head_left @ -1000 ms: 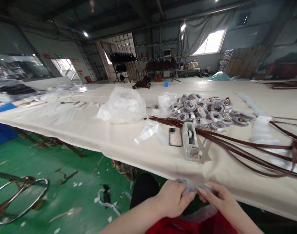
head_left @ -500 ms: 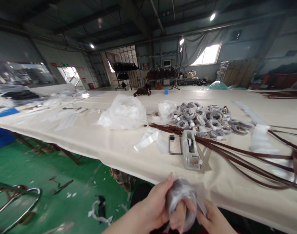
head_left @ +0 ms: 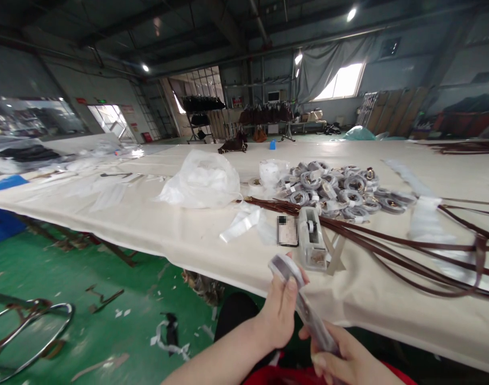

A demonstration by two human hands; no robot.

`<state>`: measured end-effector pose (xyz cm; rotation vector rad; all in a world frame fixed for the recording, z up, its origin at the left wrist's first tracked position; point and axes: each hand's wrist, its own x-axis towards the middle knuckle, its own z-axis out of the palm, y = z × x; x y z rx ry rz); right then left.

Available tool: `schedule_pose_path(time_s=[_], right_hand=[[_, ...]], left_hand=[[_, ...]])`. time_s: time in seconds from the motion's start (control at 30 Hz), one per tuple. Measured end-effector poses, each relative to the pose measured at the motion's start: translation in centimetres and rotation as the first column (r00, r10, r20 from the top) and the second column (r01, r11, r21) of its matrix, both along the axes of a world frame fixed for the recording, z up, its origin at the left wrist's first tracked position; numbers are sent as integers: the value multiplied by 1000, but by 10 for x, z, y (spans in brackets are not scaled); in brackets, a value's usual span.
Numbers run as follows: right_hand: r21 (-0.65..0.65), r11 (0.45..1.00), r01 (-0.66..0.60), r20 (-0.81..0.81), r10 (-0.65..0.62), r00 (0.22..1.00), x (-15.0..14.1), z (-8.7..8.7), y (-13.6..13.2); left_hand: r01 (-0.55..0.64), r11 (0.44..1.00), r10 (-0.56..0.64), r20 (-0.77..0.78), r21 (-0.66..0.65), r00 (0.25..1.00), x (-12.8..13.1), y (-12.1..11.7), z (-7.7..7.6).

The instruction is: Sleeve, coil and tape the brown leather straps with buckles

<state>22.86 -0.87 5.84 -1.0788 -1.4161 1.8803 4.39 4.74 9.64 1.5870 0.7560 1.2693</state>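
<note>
Strap (head_left: 311, 316) wrapped in cloudy plastic slants between the two hands, just over the near edge of the cream-covered table (head_left: 196, 235). It looks grey and glossy, with pale streaks of light along its film; the upper end bends over in a rounded curve, and the lower part runs down as a narrow, flattened length. A brownish tint shows through near the middle, but the details are blurred.

The left hand (head_left: 282, 299) pinches the upper part between thumb and fingers, the thumb lying across the front. The right hand (head_left: 338, 355) grips the lower part, its fingers curled around the plastic.

Beyond the hands, a clear tape dispenser (head_left: 313, 243) sits on the table, just beside a pixelated rectangular object (head_left: 288, 231) with a dark edge. Greyish-brown strips (head_left: 337, 256) lie by the dispenser's other side. Long dark brown straps (head_left: 388, 240) pass behind it and fan out to the right. Farther back is a heap of grey, plastic-wrapped coils (head_left: 332, 190), some showing gold-coloured metal. A large translucent bag (head_left: 206, 179) and a crumpled smaller bag (head_left: 273, 174) stand left of the heap, with shiny film (head_left: 242, 223) in front.
</note>
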Motion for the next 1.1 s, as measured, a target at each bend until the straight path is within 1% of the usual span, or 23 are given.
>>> schedule_pose_path(time_s=[0.03,0.1,0.13,0.17,0.2,0.23,0.3,0.4,0.5,0.57,0.6,0.63,0.67,0.7,0.73,0.77,0.8,0.83,0.87,0.9,0.97,1.0,1.1], right_hand=[[6,1000,-13,3,13,1000,2,3,0],[3,1000,-9,12,9,1000,7,7,-1],[1,1000,0,10,0,1000,10,9,-2],[-2,1000,6,8,-6,1000,14,10,-2],[-2,1000,9,11,-9,1000,18,11,-2],[-1,1000,6,18,-6,1000,22,12,-2],[5,1000,0,61,0,998,30,12,-1],[49,999,2,175,-10,984,39,13,3],[185,980,-72,364,0,931,47,20,9],[304,941,-151,508,-27,861,50,26,14],[355,917,-184,569,-55,821,51,28,17],[393,895,-212,613,-83,786,51,30,19],[419,878,-233,638,-102,763,49,30,20],[431,869,-243,645,-108,757,47,29,19],[439,869,-229,628,-114,770,42,25,17],[435,881,-184,588,-124,799,36,19,14],[416,904,-99,531,-153,833,29,12,9],[381,924,21,464,-210,860,22,3,4],[323,934,151,401,-280,872,14,-6,-2],[261,920,294,355,-374,857,6,-15,-7],[177,879,442,288,-476,831,-6,-30,-14],[172,869,464,257,-495,830,-10,-33,-15],[255,875,412,192,-463,865,-12,-34,-11]], left_hand=[[-28,984,61,-182,178,981,0,0,-10],[38,868,214,-442,494,871,-1,2,-31],[102,802,276,-516,589,811,-1,3,-40],[159,757,318,-570,634,757,-2,4,-48],[203,744,336,-620,636,709,-2,5,-54],[235,759,333,-672,607,661,-1,5,-58],[273,823,288,-780,498,555,0,5,-58],[326,889,170,-894,321,415,2,4,-44],[415,897,-16,-929,150,369,2,4,-27],[449,893,-204,-908,-20,366,-1,6,-22],[463,874,-346,-861,-151,372,-2,7,-23],[479,821,-515,-768,-312,382,-4,8,-25],[499,722,-682,-614,-479,397,-6,9,-29],[520,590,-806,-412,-618,425,-7,9,-34],[543,450,-864,-191,-709,466,-8,10,-40],[567,334,-856,9,-753,516,-7,10,-47],[592,254,-807,170,-765,565,-7,11,-54],[618,204,-742,292,-760,604,-5,11,-60],[643,170,-677,385,-747,627,-4,11,-66],[663,147,-621,454,-734,640,-3,11,-71],[687,120,-527,540,-717,656,-1,9,-77],[692,111,-487,568,-713,664,0,8,-79],[691,67,-398,615,-720,680,1,3,-79]])
